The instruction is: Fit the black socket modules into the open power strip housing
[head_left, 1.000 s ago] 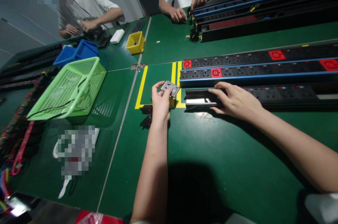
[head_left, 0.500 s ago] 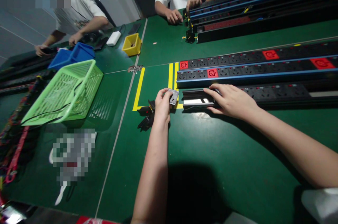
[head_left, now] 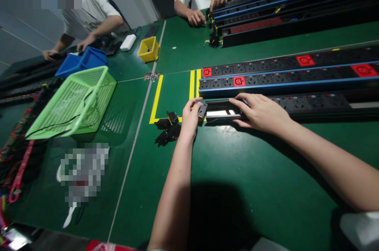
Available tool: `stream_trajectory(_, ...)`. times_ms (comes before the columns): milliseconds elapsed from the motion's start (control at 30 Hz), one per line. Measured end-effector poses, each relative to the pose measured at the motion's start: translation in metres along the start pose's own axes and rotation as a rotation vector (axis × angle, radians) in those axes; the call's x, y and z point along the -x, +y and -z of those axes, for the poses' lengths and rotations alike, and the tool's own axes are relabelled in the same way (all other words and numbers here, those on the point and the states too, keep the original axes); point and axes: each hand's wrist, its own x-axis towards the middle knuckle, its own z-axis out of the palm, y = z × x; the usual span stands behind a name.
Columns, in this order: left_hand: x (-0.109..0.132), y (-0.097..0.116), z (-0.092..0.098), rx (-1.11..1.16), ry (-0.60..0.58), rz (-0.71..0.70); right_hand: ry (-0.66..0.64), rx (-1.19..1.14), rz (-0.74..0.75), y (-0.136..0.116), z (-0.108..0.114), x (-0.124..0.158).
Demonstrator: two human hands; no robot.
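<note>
Between the thumb and fingers of my left hand (head_left: 191,115) is a small dark metal plate (head_left: 202,110) with a slot in it. The plate is at the open left end of a long black power strip housing (head_left: 219,113); whether it has entered the channel I cannot tell. My right hand (head_left: 259,111) is closed over the housing near that end, thumb and fingers on its two sides. Black sockets (head_left: 308,103) fill the housing to the right of my hand. Several small black parts (head_left: 168,128) lie in a heap left of my left wrist.
Two finished-looking power strips (head_left: 251,81) with red sockets lie just behind. A green basket (head_left: 97,105), a blue bin (head_left: 81,61) and a yellow box (head_left: 148,49) stand to the left. A co-worker's hands (head_left: 197,17) touch more strips at the back; another person sits back left.
My left hand has moved right, bringing the metal plate from a short gap away up to the housing's end. My right hand stays in place on the housing.
</note>
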Motion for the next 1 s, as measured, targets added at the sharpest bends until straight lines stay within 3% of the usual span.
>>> stream_trajectory(233, 0.003, -0.015, -0.015, 0.08, 0.158, -0.078, 0.018, -0.009, 0.019, 0.001, 0.001, -0.001)
stream_trajectory(500, 0.008, -0.021, -0.014, 0.031, 0.172, -0.184, 0.02, 0.0, 0.011, 0.0, 0.001, 0.0)
stream_trajectory(1000, 0.009, -0.023, -0.014, -0.071, 0.204, -0.222, 0.007, 0.002, 0.008, 0.0, 0.001, -0.001)
